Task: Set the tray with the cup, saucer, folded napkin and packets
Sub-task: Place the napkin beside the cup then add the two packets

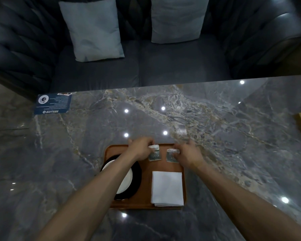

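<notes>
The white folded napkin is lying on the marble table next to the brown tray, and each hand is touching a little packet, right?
Not quite. The head view shows the white folded napkin lying on the brown wooden tray, not beside it. Each hand, left and right, does touch a small packet.

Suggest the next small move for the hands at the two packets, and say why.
Probably let go and lift both hands away. The left hand and right hand each rest fingers on a packet already lying side by side on the tray, above the folded napkin.
</notes>
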A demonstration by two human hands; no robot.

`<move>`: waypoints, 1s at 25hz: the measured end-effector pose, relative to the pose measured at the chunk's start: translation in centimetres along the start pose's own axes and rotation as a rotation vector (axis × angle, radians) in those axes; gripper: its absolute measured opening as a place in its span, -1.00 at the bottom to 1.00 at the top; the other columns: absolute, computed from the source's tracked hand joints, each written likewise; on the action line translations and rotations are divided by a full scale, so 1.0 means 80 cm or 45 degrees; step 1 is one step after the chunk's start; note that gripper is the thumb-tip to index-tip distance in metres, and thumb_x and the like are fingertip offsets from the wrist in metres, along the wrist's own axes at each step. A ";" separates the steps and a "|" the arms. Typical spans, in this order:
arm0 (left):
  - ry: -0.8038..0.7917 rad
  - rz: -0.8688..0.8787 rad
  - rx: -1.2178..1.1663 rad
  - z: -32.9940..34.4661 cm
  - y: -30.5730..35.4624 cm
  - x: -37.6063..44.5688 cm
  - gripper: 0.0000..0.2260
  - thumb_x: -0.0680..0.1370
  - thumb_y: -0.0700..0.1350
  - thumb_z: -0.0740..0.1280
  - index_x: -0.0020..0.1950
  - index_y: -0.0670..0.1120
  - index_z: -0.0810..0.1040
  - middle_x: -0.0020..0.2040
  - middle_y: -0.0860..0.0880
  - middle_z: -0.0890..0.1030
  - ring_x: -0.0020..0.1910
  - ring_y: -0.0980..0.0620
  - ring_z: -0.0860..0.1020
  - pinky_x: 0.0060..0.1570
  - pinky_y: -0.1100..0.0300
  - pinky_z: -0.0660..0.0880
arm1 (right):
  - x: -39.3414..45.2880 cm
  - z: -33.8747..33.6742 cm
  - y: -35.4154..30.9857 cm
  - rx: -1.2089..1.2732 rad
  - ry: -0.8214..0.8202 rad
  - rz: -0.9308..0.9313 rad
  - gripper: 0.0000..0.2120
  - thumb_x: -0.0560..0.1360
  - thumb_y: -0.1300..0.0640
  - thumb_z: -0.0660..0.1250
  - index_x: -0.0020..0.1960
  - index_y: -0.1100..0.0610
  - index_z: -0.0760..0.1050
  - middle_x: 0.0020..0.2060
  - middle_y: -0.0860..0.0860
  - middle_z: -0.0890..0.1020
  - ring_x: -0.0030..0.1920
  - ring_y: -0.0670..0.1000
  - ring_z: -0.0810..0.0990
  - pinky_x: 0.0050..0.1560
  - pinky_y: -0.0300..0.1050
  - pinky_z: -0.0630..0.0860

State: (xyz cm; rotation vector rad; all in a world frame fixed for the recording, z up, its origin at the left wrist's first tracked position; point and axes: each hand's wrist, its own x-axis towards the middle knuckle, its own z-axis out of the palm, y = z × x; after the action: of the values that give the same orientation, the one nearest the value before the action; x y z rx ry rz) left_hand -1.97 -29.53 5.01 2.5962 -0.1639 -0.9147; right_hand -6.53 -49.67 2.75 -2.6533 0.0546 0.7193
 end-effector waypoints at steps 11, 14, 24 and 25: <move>0.193 0.075 0.272 0.032 0.002 0.004 -0.91 0.51 -0.01 0.27 -0.04 0.04 0.53 -0.04 0.00 0.63 0.05 -0.07 0.53 -0.02 0.00 0.13 | -0.007 0.022 0.004 -0.245 0.268 -0.131 -0.69 0.52 -0.07 0.28 0.24 -0.06 0.46 0.16 -0.02 0.57 0.20 0.10 0.40 0.08 0.07 0.34; 0.324 0.175 0.463 0.043 0.000 -0.002 -0.82 0.53 0.04 0.26 0.09 0.03 0.49 0.06 -0.01 0.59 0.08 -0.07 0.51 0.05 0.00 0.24 | -0.014 0.026 0.002 -0.276 0.355 -0.120 -0.68 0.50 -0.08 0.32 0.23 -0.05 0.48 0.12 -0.01 0.56 0.18 0.11 0.42 0.07 0.07 0.36; 0.452 0.209 0.565 0.061 0.001 -0.026 -0.64 0.52 0.17 0.27 0.25 0.06 0.48 0.18 0.02 0.52 0.16 -0.05 0.43 0.09 -0.02 0.24 | -0.030 0.031 0.015 -0.365 0.437 -0.314 -0.58 0.36 -0.06 0.49 0.20 -0.01 0.57 0.09 -0.02 0.63 0.13 0.17 0.53 0.02 0.10 0.45; 0.443 0.201 0.564 0.063 0.000 -0.027 -0.62 0.52 0.18 0.27 0.28 0.06 0.47 0.20 0.02 0.52 0.18 -0.05 0.42 0.11 -0.02 0.24 | -0.031 0.031 0.016 -0.378 0.417 -0.308 -0.56 0.36 -0.08 0.48 0.20 0.00 0.57 0.09 -0.01 0.63 0.13 0.17 0.53 0.03 0.11 0.45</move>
State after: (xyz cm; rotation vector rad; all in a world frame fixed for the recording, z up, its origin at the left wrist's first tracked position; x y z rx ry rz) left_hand -6.82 -30.60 2.66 3.0406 -0.5171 -0.3911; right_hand -10.06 -50.08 1.54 -2.9634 -0.3009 0.2243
